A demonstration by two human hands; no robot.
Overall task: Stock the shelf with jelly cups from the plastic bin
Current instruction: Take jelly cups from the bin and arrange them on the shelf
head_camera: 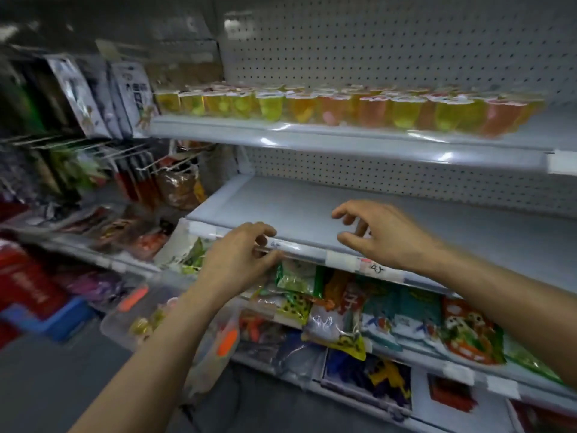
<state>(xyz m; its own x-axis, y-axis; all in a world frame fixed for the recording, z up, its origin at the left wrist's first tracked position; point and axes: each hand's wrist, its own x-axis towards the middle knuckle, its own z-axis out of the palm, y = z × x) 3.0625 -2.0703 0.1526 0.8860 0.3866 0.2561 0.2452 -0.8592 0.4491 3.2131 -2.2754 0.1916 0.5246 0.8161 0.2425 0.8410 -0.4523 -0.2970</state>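
I take the bare grey shelf (pixel 312 210) in the middle of the rack as my mark. Both hands hover at its front edge and hold nothing. My left hand (pixel 240 254) has its fingers loosely curled just over the price strip (pixel 343 259) that runs along that edge; I cannot tell whether the fingertips touch it. My right hand (pixel 384 232) is just above the shelf's surface, fingers spread and slackly bent, thumb apart from them.

The jelly cups (pixel 343 109), yellow, orange and pink, stand in rows on the upper shelf (pixel 312 135) directly above the grey shelf, in front of the pegboard (pixel 374 42). The clear plastic bin (pixel 125 320) with orange latches sits below and to the left of the grey shelf, under my left forearm; a few yellowish cups show inside, blurred. Snack packets (pixel 406 310) lie on the shelf underneath.
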